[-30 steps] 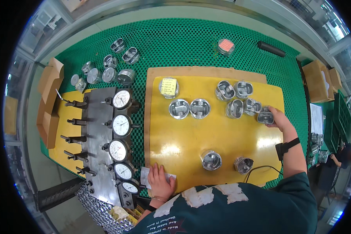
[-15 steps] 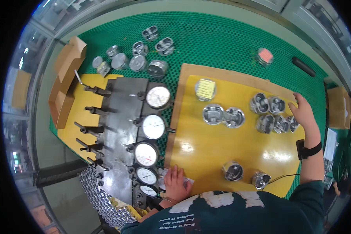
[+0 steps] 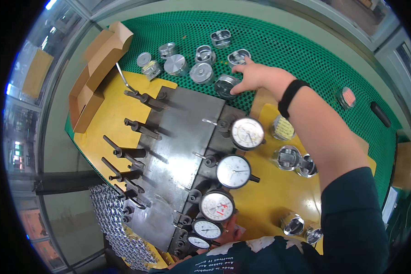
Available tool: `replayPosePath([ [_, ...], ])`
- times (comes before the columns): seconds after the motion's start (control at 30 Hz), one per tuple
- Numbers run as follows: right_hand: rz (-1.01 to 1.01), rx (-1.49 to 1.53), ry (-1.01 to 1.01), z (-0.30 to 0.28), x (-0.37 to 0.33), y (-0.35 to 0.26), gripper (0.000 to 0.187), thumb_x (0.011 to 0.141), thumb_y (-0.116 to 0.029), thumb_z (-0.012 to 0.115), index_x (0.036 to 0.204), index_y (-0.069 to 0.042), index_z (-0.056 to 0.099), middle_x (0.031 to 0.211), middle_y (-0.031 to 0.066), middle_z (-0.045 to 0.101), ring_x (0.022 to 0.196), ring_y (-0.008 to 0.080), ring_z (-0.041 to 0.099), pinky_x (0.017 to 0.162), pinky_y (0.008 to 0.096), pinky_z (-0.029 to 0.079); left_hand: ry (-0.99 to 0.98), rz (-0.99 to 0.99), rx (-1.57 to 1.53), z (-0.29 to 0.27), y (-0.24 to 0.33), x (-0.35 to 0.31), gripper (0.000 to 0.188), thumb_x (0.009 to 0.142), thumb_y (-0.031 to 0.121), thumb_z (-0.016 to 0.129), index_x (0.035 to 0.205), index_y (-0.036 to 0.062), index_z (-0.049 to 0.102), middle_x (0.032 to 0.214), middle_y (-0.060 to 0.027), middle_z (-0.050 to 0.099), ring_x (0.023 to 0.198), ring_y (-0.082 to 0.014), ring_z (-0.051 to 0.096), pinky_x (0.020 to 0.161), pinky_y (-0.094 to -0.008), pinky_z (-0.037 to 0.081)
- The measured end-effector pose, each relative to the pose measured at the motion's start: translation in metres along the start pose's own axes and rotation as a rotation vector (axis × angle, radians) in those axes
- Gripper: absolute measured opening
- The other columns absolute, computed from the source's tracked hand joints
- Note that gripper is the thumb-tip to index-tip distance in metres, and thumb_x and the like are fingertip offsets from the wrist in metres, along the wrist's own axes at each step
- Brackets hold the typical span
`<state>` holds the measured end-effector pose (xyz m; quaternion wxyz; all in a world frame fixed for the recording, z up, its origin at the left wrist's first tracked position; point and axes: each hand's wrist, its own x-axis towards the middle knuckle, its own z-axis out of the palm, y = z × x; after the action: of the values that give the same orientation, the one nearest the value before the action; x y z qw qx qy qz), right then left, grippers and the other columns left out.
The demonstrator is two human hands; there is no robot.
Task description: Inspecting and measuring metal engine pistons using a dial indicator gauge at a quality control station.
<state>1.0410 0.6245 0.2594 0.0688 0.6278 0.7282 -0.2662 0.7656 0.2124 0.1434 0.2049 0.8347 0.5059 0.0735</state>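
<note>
My right hand (image 3: pixel 255 77) reaches over the green mat at the far middle, thumb and fingers spread apart. Its thumb is at the right edge of a dark-faced metal piston (image 3: pixel 223 86). The fingertips overlap the rim of another silver piston (image 3: pixel 236 56) just behind; whether they touch it I cannot tell. Nothing shows gripped in this hand. My left hand (image 3: pixel 229 230) is low in the middle, mostly hidden behind a dial gauge (image 3: pixel 217 206) with a red mark, so its fingers cannot be made out. More pistons (image 3: pixel 176 65) stand left of my right hand.
A steel fixture plate (image 3: pixel 182 123) carries several dial gauges (image 3: pixel 247 133) and clamp levers (image 3: pixel 141 98). An open cardboard box (image 3: pixel 93 73) lies at the left. Pistons (image 3: pixel 287 157) stand on the yellow board (image 3: pixel 260 196), some behind my right forearm. A noted piston (image 3: pixel 282 128) sits near the board's far edge.
My right hand has swung from the pistons at the board's right side to the far-middle group on the green mat. The view has shifted, and my left hand is now mostly hidden behind the gauges.
</note>
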Motion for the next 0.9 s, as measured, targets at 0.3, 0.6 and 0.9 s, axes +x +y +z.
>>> replayPosePath([
  [0.3, 0.067, -0.053, 0.044, 0.009, 0.024, -0.016, 0.077, 0.066, -0.048, 0.077, 0.134, -0.024, 0.051, 0.155, 0.0248, 0.009, 0.126, 0.0389, 0.047, 0.103, 0.0404, 0.041, 0.011, -0.023, -0.025, 0.008, -0.005, -0.003, 0.066, 0.071, 0.036, 0.065, 0.128, 0.0047, 0.051, 0.136, -0.0194, 0.043, 0.119, -0.0425, 0.042, 0.094, -0.0553, 0.039],
  [0.6, 0.014, 0.065, 0.071, 0.011, 0.042, 0.006, 0.061, 0.070, -0.048, 0.073, 0.122, -0.019, 0.061, 0.150, 0.0223, 0.023, 0.116, 0.0344, 0.055, 0.095, 0.0399, 0.047, 0.011, -0.008, -0.032, 0.015, -0.009, 0.004, 0.067, 0.071, 0.036, 0.065, 0.128, 0.0048, 0.051, 0.136, -0.0190, 0.043, 0.120, -0.0422, 0.042, 0.094, -0.0551, 0.039],
  [0.9, 0.004, 0.044, 0.175, 0.000, 0.034, 0.010, 0.064, 0.068, -0.047, 0.072, 0.113, -0.002, 0.064, 0.109, 0.0174, 0.066, 0.101, 0.0297, 0.063, 0.087, 0.0377, 0.050, 0.015, 0.013, -0.056, 0.011, -0.004, 0.005, 0.067, 0.071, 0.036, 0.065, 0.128, 0.0049, 0.051, 0.137, -0.0187, 0.043, 0.120, -0.0419, 0.042, 0.093, -0.0549, 0.039],
])
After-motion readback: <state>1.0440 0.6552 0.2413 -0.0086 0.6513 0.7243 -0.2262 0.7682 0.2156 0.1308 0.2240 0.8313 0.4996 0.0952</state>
